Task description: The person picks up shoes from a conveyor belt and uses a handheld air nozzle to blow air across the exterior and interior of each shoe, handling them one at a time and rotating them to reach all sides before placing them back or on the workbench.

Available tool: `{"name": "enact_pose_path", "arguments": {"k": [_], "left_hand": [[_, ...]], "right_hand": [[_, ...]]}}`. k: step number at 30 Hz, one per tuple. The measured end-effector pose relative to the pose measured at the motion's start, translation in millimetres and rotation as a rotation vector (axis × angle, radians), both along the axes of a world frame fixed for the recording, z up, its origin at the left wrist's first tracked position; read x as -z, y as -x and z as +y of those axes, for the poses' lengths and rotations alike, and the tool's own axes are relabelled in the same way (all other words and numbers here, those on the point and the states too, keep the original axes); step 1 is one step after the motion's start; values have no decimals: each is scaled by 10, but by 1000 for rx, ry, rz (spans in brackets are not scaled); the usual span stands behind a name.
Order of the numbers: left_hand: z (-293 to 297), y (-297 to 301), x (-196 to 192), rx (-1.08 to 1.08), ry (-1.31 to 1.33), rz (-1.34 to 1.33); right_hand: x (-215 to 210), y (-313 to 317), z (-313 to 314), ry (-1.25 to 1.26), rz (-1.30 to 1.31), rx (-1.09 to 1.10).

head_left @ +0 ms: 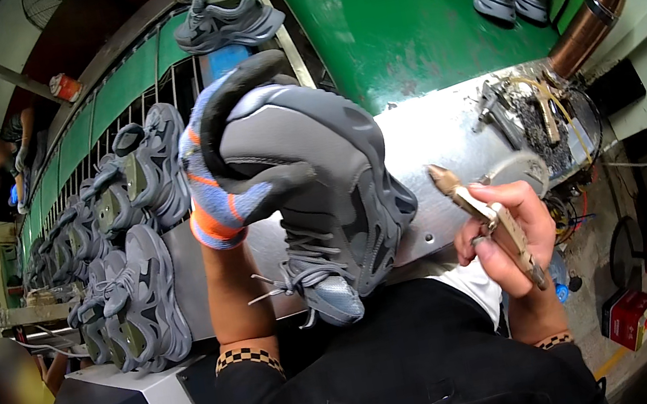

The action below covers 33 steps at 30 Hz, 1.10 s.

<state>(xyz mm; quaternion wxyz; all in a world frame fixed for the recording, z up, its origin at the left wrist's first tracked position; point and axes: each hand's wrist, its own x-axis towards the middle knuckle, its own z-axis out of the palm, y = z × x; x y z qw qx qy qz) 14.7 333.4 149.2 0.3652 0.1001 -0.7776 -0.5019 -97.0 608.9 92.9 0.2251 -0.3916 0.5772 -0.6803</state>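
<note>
left hand (222,189): knit glove, grey with orange stripes, clenched round 1 chunky grey sneaker (322,193), held up centre, sole facing left
right hand (508,243): bare, gripping 1 slim tan tool (486,216), brassy tip
rack (147,86), left: roughly 10 matching sneakers
green belt (395,16), far: 5 more

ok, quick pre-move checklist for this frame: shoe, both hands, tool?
1. Left hand, gloved, grip on grey shoe: ok.
2. Shoe raised, sole up, toe toward the person: ok.
3. Right hand shut on brush tool: ok.
4. Tool tip apart from shoe, no contact: ok.
5. Glue on tip: cannot tell.
6. Other shoes on rack apart from the held shoe: ok.
</note>
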Motion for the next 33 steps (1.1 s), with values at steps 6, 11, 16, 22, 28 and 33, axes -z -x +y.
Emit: {"name": "enact_pose_path", "arguments": {"k": [6, 11, 16, 22, 28, 33], "left_hand": [[-151, 136, -83, 228, 56, 30], [-315, 160, 32, 180, 6, 6], [-479, 240, 120, 167, 79, -10], [-677, 243, 365, 180, 50, -12], [-984, 193, 700, 152, -73, -40], [-1180, 80, 982, 40, -183, -45]], "right_hand": [[-731, 173, -788, 141, 208, -213], [-616, 195, -1059, 164, -3, -215], [-45, 239, -1001, 295, 161, -164], [428, 133, -875, 378, 182, -193], [700, -74, -723, 300, 15, -80], [840, -176, -668, 291, 42, -155]]}}
